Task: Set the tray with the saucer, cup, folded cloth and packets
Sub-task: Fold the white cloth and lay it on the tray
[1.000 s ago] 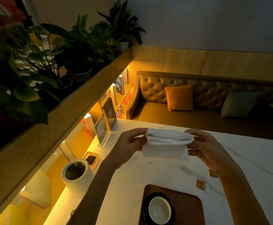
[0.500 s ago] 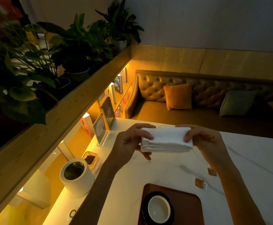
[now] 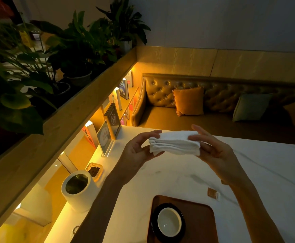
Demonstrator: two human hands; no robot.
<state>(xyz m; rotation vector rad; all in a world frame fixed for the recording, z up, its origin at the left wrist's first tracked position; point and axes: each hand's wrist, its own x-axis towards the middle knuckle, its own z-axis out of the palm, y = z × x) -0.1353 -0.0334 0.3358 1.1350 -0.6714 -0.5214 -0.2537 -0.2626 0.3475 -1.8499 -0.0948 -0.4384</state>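
Observation:
A white folded cloth (image 3: pixel 175 144) is held in the air above the white table (image 3: pixel 265 172), between both my hands. My left hand (image 3: pixel 136 153) grips its left end, and my right hand (image 3: pixel 211 149) holds its right end with fingers over the top. Near the bottom edge a brown wooden tray (image 3: pixel 204 218) lies on the table. On its left half sits a black saucer (image 3: pixel 154 225) with a white cup (image 3: pixel 169 221) upright on it. One small brown packet (image 3: pixel 213 193) lies on the table just beyond the tray; my right forearm hides another.
A white cylindrical bin (image 3: pixel 79 190) stands at the table's left edge, with a small amber dish (image 3: pixel 95 171) behind it. Acrylic sign stands (image 3: pixel 106 135) and books line the lit shelf on the left. A padded bench with cushions (image 3: pixel 188 100) runs behind the table.
The cloth has been flattened into a thicker folded stack, and my hands have shifted their hold on its ends. Tray, cup and packet have not moved.

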